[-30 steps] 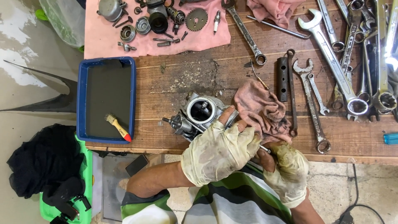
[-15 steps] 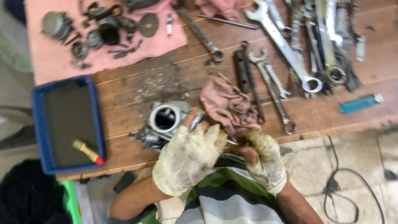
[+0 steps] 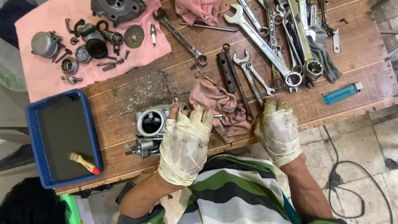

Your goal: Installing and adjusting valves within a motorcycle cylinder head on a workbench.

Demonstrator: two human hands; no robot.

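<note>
My left hand, in a dirty pale glove, lies over the right side of a grey metal carburetor near the table's front edge, with the thumb on top of it. A short metal pin sticks out past its fingertips over a crumpled pink rag. My right hand, also gloved, rests palm down at the table edge to the right of the rag. Its fingertips are by the end of a small spanner, and nothing shows in its grasp.
A blue tray of dark liquid with a small brush sits at the left. Engine parts lie on a pink cloth at the back left. Several wrenches and a blue lighter lie to the right. A cable runs across the floor.
My right hand has drawn away from my left hand and settled on the table edge to the right. My left hand stays on the carburetor. The view has shifted.
</note>
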